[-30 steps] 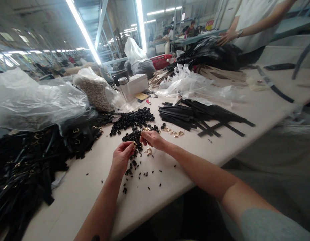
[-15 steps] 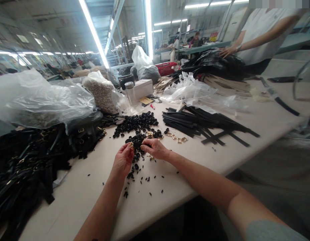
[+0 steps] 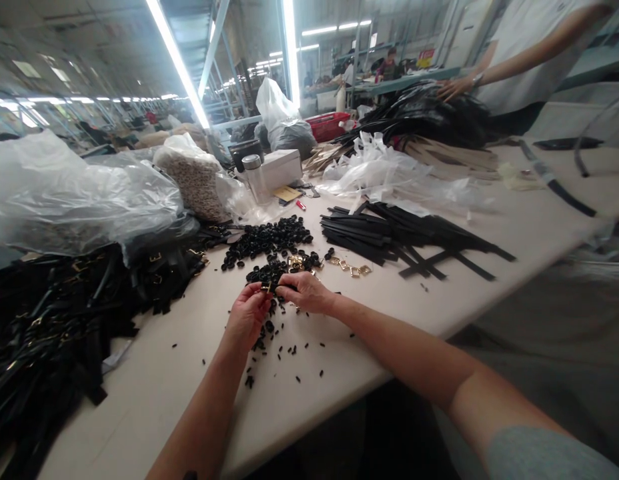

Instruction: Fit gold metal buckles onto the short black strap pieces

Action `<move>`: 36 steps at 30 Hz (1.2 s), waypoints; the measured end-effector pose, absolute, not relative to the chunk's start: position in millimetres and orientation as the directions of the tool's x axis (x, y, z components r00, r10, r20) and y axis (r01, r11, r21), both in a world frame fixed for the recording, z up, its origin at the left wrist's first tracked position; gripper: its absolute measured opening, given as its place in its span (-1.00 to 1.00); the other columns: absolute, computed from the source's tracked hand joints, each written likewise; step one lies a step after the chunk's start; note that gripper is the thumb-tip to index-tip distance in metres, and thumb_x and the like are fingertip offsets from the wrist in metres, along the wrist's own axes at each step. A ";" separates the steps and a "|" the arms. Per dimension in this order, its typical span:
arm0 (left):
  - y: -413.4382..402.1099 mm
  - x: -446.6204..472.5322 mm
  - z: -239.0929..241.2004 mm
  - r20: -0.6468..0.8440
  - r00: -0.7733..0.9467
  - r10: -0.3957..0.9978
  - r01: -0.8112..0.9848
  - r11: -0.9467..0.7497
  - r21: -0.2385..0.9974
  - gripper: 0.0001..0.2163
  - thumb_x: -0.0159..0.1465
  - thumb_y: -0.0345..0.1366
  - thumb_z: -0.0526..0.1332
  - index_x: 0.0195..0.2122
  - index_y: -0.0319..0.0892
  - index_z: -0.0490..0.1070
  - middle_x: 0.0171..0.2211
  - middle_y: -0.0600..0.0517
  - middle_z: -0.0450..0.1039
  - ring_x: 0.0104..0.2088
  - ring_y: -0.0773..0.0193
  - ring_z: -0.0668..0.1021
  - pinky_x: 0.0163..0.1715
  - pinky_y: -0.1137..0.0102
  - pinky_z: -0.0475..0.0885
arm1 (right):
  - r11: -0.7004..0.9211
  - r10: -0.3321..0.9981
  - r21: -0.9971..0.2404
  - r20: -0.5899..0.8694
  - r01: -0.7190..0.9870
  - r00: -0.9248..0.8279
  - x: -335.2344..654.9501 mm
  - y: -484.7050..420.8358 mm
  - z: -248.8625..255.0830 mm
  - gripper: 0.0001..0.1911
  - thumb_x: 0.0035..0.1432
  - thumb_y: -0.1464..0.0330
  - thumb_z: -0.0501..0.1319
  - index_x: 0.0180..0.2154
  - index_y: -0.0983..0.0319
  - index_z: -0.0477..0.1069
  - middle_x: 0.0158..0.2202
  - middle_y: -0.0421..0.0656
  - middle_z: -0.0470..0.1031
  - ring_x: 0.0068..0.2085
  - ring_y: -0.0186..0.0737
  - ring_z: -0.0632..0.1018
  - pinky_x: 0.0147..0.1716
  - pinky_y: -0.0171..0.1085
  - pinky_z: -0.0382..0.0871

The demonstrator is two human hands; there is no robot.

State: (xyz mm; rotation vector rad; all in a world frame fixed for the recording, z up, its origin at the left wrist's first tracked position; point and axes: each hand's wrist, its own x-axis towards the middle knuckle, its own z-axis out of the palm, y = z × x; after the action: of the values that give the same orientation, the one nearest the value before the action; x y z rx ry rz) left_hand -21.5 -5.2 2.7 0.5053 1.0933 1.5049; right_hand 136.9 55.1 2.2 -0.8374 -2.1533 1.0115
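Observation:
Between finger and thumb, my left hand (image 3: 248, 312) pinches a small gold buckle (image 3: 267, 288). My right hand (image 3: 308, 293) is closed on a short black strap (image 3: 276, 287) whose end meets the buckle; fingers hide most of it. Just beyond my hands lie a heap of black loops (image 3: 269, 241) and several loose gold buckles (image 3: 352, 269). Tiny black bits (image 3: 293, 349) are scattered nearer to me. Right of the loops rests a stack of flat black straps (image 3: 359, 233).
On the left is a big pile of black straps with buckles (image 3: 54, 327), with clear plastic bags (image 3: 79, 193) behind. A lidded jar (image 3: 257, 179) and a white box (image 3: 282, 167) stand at the back. Far right, a co-worker's hand (image 3: 457, 88) rests on long black strips (image 3: 419, 120).
The black strap end now sits at the gold buckle, where before the buckle showed more separately in my left fingers. My hands have come slightly closer together; the view has shifted slightly.

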 end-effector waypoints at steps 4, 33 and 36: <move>-7.6 -18.1 2.5 -0.238 -0.182 0.954 -0.520 0.112 0.847 -0.72 -0.15 -0.47 0.42 -0.38 -0.22 0.47 -0.38 0.05 0.51 -0.39 0.39 0.55 -0.41 0.58 0.44 | 0.534 0.736 -0.799 0.277 0.277 -0.618 137.4 54.9 5.6 -0.82 0.20 0.37 0.15 -0.40 0.29 0.45 -0.53 -0.25 0.43 -0.50 -0.44 0.35 -0.47 -0.43 0.12; -7.7 -21.8 4.5 -0.271 -0.193 0.943 -0.492 0.146 0.858 -0.70 -0.18 -0.38 0.52 -0.40 -0.29 0.53 -0.35 -0.04 0.58 -0.37 0.35 0.57 -0.33 0.54 0.48 | 0.558 0.658 -0.780 0.207 0.283 -0.724 142.7 52.1 16.0 -0.84 0.16 0.48 0.12 -0.44 0.30 0.42 -0.55 -0.26 0.42 -0.52 -0.46 0.36 -0.47 -0.44 0.15; -7.1 -22.4 4.4 -0.292 -0.196 0.936 -0.509 0.158 0.846 -0.72 -0.16 -0.41 0.51 -0.41 -0.29 0.53 -0.37 -0.02 0.58 -0.40 0.37 0.57 -0.36 0.56 0.48 | 0.569 0.643 -0.781 0.228 0.257 -0.731 143.1 51.6 17.1 -0.84 0.15 0.49 0.12 -0.44 0.30 0.42 -0.55 -0.26 0.41 -0.52 -0.46 0.36 -0.48 -0.45 0.16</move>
State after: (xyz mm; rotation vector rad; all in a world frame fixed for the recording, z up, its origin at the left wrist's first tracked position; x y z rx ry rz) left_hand -22.4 -7.1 4.4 0.5207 1.1073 1.4159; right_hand 143.1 51.6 17.1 -0.7208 -2.3075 1.0358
